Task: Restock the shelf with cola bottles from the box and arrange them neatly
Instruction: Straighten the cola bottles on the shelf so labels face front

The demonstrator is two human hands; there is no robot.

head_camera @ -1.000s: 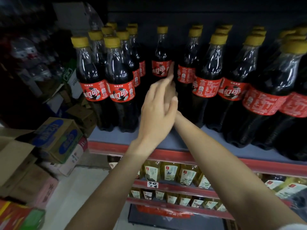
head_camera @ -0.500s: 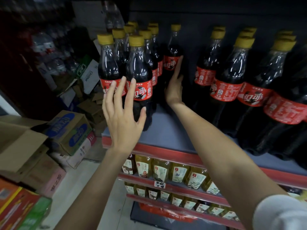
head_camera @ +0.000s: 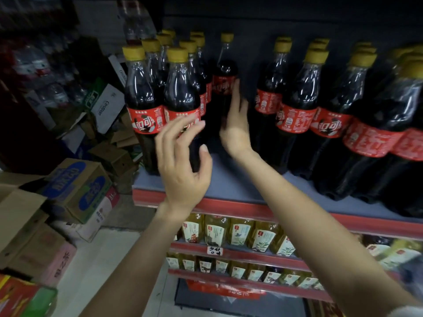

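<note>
Dark cola bottles with yellow caps and red labels stand in rows on the grey shelf point(head_camera: 231, 186). A tight group stands at the left, its front bottle point(head_camera: 182, 92) nearest me. One bottle point(head_camera: 225, 72) stands alone deep in a gap between the left group and the rows to the right point(head_camera: 297, 99). My right hand point(head_camera: 235, 124) reaches into that gap, straight fingers lying against the lone bottle's right side. My left hand point(head_camera: 183, 161) hovers in front of the left group, fingers spread and loosely bent, holding nothing.
Lower shelves with red edges hold rows of yellow tea bottles point(head_camera: 240, 234). Cardboard boxes point(head_camera: 75, 186) are stacked on the floor at the left, with more cartons point(head_camera: 105, 106) piled behind them. A white floor strip point(head_camera: 98, 266) runs beside the shelf.
My left hand has drifted right, closer to the front-left bottles, its fingers bending a little. My right hand stays against the lone back bottle. The view has shifted slightly.
</note>
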